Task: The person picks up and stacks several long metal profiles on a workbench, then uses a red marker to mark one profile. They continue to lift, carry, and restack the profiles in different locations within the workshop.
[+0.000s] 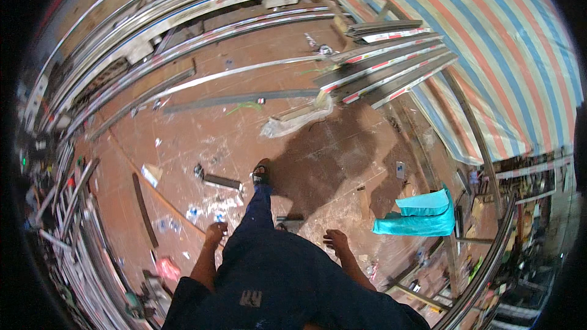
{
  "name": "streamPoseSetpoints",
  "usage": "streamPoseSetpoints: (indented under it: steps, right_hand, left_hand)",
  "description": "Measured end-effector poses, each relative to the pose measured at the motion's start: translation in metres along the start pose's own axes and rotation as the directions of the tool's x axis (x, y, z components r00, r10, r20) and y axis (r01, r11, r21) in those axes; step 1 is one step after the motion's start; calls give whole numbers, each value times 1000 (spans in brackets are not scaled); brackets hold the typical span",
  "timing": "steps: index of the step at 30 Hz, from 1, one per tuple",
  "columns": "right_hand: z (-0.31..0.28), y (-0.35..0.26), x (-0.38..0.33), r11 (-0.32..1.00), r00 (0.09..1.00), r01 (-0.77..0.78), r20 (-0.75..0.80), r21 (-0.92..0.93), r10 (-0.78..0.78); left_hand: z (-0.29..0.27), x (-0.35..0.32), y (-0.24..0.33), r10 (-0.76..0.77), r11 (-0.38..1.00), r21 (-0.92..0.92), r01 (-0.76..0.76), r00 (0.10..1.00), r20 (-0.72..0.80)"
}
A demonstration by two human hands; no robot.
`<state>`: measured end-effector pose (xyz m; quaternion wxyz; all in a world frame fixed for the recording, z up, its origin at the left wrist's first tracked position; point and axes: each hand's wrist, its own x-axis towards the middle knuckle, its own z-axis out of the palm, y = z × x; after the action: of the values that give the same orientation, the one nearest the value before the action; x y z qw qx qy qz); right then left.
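My left hand [215,233] hangs beside my left thigh with its fingers loosely bent, and I see nothing in it. On the other side, my right hand [335,240] is held away from my body, its fingers slightly apart and empty. Neither hand touches anything. Below them is a reddish-brown floor [202,128] strewn with scraps. One foot in a dark sandal [261,174] is stretched forward. A short dark metal piece [223,182] lies just left of that foot. Right of my right hand lies a folded turquoise sheet [422,220].
Long metal profiles [391,67] are stacked ahead on the right, beside a striped tarpaulin [489,43]. More bars fill a rack [214,6] at the far left. Profiles [79,250] crowd the left edge. A thin strip [153,177] and a dark bar [144,211] lie on the floor.
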<state>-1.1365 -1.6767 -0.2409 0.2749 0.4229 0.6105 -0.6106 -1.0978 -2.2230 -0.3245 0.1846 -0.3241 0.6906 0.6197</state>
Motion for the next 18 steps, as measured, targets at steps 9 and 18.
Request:
streamPoseSetpoints:
  steps: [9, 18]
  right_hand:
    - [-22, -156, 78, 788, 515, 499, -607, -362, -605]
    - [66, -546, 22, 625, 262, 452, -576, -636, -775]
  left_hand:
    - [-20, 165, 123, -143, 870, 492, 31, 971, 192]
    - [22, 292, 491, 43, 919, 374, -123, 976, 215]
